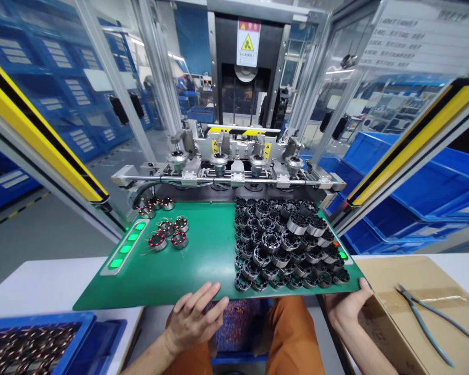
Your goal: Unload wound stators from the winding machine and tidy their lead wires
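Here: two bare hands, one board, one stack of cores

Left hand, lower centre: palm down, fingers loosely spread and aimed to the upper right, tips at the board's near edge; no object seen in its grip.
Right hand, lower right: thumb up at the board's near corner, fingers hidden beneath; whether it clasps the edge, cannot tell.
Pliers, lower right, handles spread, on cardboard.
Green board, centre: long axis across the frame.
Black cores, right of centre: stacked rings on the board, just beyond and between the hands; right hand nearer the front right corner.
Copper-wound cores, left of centre: loosely grouped, up-frame of the left hand.
Fixture heads, upper centre: four, beyond the board.
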### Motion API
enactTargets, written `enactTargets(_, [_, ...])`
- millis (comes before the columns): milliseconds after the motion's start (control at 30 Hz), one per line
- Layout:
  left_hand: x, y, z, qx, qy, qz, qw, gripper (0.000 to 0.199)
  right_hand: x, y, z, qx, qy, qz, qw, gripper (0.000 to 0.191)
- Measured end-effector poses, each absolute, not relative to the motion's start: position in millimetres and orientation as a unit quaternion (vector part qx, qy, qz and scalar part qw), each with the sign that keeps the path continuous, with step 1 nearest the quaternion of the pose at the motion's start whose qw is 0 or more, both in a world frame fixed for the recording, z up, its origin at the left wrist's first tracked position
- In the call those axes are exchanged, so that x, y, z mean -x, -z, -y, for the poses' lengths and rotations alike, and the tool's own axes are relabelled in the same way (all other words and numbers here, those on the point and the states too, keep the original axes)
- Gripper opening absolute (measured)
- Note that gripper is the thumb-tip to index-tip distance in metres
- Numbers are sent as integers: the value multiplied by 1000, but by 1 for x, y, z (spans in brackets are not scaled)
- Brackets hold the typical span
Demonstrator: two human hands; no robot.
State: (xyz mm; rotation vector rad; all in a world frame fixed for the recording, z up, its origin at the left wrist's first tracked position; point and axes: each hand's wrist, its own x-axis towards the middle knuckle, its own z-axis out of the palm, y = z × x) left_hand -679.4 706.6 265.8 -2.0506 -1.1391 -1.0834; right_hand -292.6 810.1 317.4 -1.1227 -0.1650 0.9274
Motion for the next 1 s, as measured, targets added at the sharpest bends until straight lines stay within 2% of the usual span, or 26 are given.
enactTargets(167, [679,-266,-707,762,406,422,276,34,291,-316,-810,514,-426,84,740,74])
enactTargets(1000, [679,-265,-707,760,408,422,280,48,291,-314,-811,509,-418,99,746,77])
